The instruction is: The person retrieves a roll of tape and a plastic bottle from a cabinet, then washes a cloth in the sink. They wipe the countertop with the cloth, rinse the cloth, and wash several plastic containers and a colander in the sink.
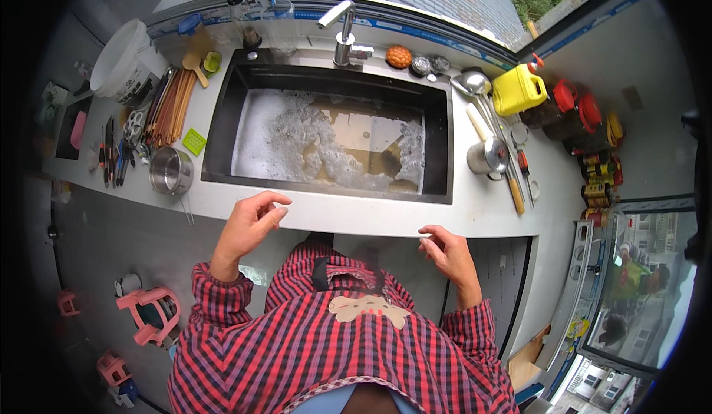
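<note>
Before me is a black kitchen sink (pixel 438 136) holding brownish water with white suds (pixel 258 147). A dark object (pixel 392 158), too murky to identify, shows in the water at the right. My left hand (pixel 250 228) hovers at the front counter edge, left of centre, with fingers bent and thumb apart. To the right, my right hand (pixel 449 253) hangs just in front of the same edge, fingers loosely curled. Neither hand holds anything. A chrome faucet (pixel 346 47) stands behind the sink, its spout turned left; no running water is visible.
Left of the sink lie chopsticks (pixel 172 105), a green sponge-like block (pixel 194 141), a steel pot (pixel 171 170) and a white bucket (pixel 125 66). On the right are ladles (pixel 474 82), a lidded steel vessel (pixel 488 156), a yellow jug (pixel 518 90) and red-lidded jars (pixel 589 111). Pink stools (pixel 147 314) stand below.
</note>
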`<state>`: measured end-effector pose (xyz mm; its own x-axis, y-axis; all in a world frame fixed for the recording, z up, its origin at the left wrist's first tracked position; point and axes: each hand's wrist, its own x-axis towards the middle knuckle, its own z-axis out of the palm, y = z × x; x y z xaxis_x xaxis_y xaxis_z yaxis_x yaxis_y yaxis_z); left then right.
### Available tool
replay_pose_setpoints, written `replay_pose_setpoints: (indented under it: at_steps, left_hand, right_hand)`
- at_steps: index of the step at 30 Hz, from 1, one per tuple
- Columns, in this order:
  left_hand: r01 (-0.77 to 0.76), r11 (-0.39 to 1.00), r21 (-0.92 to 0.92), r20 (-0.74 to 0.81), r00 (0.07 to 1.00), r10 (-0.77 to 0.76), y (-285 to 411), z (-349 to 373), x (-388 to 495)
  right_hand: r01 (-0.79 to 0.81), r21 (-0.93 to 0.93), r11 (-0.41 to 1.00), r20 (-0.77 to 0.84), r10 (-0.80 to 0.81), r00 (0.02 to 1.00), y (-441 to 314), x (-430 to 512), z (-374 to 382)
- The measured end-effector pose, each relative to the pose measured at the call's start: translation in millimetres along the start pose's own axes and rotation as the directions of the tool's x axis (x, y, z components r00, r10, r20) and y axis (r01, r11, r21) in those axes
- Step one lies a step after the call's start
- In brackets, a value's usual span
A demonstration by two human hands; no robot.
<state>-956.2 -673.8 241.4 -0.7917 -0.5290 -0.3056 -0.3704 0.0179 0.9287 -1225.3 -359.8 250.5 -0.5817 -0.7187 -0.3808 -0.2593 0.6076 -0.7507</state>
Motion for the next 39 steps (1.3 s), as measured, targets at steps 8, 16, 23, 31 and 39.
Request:
replay_pose_setpoints:
  at_steps: [8, 16, 23, 31, 39]
  left_hand:
    - [0.107, 0.971, 0.214, -0.053, 0.994, -0.098, -29, -9, 47]
    - [0.301, 0.889, 0.345, -0.224, 0.946, -0.234, -43, 0, 32]
    - [0.427, 0.846, 0.319, -0.218, 0.902, -0.373, -38, 38, 53]
    - [0.247, 0.838, 0.486, -0.237, 0.961, -0.146, -52, 43, 130]
    - [0.364, 0.916, -0.17, -0.416, 0.816, -0.401, -232, 110, 340]
  right_hand:
    - [0.172, -0.123, 0.977, 0.137, -0.155, 0.978, 28, 132, 13]
    - [-0.034, -0.578, 0.815, 0.012, 0.05, 0.999, 137, 358, 52]
    - [0.336, -0.431, 0.837, 0.389, -0.164, 0.907, 83, 341, 231]
    - [0.214, -0.759, 0.615, 0.163, -0.139, 0.977, 167, 405, 123]
    - [-0.239, -0.179, 0.954, -0.544, 0.106, 0.832, 224, 483, 113]
